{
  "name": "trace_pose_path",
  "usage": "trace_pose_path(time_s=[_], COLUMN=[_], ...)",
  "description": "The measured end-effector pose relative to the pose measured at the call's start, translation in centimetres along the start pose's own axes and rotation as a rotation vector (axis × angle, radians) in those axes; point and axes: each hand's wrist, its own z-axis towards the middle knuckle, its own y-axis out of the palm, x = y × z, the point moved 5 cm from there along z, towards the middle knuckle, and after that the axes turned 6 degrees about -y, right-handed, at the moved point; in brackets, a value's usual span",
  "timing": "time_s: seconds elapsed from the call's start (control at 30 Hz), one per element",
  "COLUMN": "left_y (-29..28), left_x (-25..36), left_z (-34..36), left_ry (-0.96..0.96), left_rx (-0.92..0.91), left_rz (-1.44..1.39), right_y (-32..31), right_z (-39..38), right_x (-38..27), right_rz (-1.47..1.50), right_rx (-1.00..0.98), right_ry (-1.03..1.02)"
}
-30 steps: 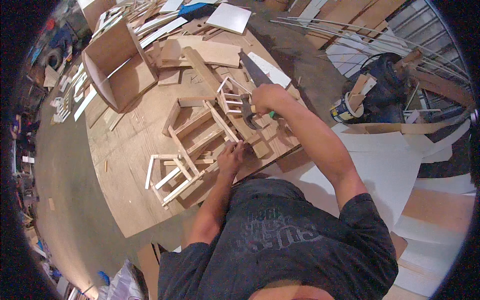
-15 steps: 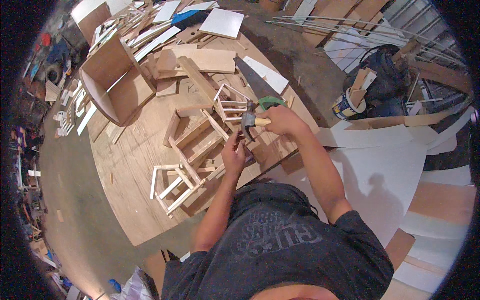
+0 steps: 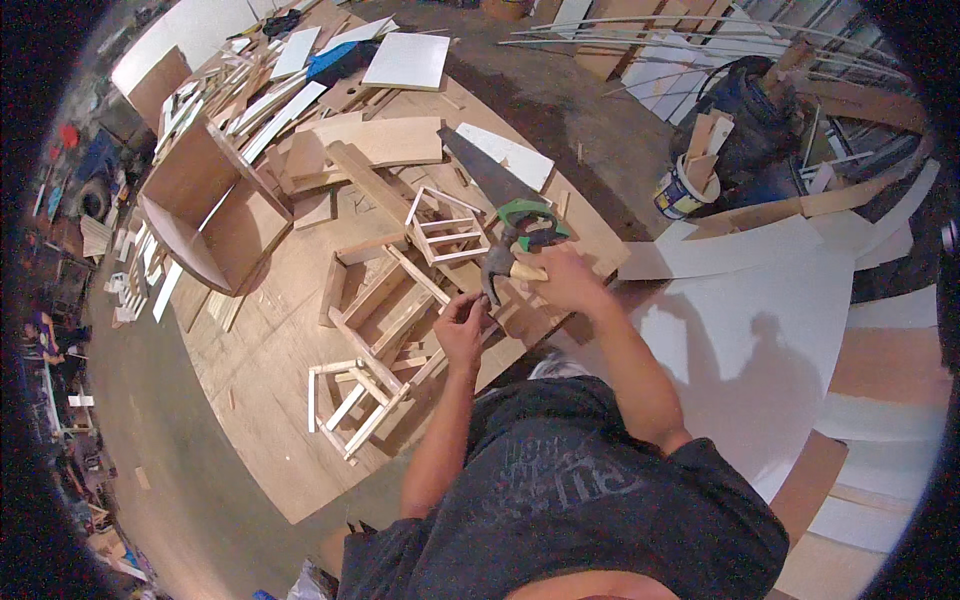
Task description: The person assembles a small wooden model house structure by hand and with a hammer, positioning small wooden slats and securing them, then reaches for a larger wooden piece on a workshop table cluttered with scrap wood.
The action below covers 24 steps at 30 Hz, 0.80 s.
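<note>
My right hand (image 3: 568, 279) grips a claw hammer (image 3: 497, 266) by its light wooden handle, close to the dark metal head. The claw points down toward my left hand (image 3: 461, 328), whose fingers are pinched together just left of it. Whatever those fingers hold is too small to make out. Beside my left hand lies a house-shaped wooden frame (image 3: 352, 332) with inner slats. A smaller frame with white edges (image 3: 425, 236) sits beyond it, and another slatted frame (image 3: 311, 402) lies nearer on the left. Just beyond the hammer rests a handsaw (image 3: 492, 176) with a green handle.
A plywood tabletop (image 3: 240, 385) carries everything. An open wooden box (image 3: 255, 232) stands at left, with heaped offcuts and a white board (image 3: 408, 60) at the far end. Off the table to the right are a bucket of scraps (image 3: 672, 190) and white sheets (image 3: 760, 360).
The whole view has shifted, so the table's contents appear lower and slightly further left. My right hand still grips the hammer, and my left hand stays pinched near its claw.
</note>
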Motion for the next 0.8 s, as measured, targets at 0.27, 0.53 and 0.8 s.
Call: trace_pose_path(time_s=[0.27,0.53,0.8], left_y=[2.4,6.7,9.7], left_x=[-3.0,-1.1,-2.3], left_z=[2.9,9.1,13.6], left_ry=[-0.023,0.052,0.115], left_rx=[0.086,0.306,0.559], left_rz=[0.118,0.487,0.573], right_y=[2.1,2.1,2.2], right_z=[1.3,7.4,12.0], right_x=[6.0,12.1,19.5], right_rz=[0.238,0.238,0.19], right_rx=[0.158,0.169,0.242], right_ry=[0.046,-0.026,-0.111])
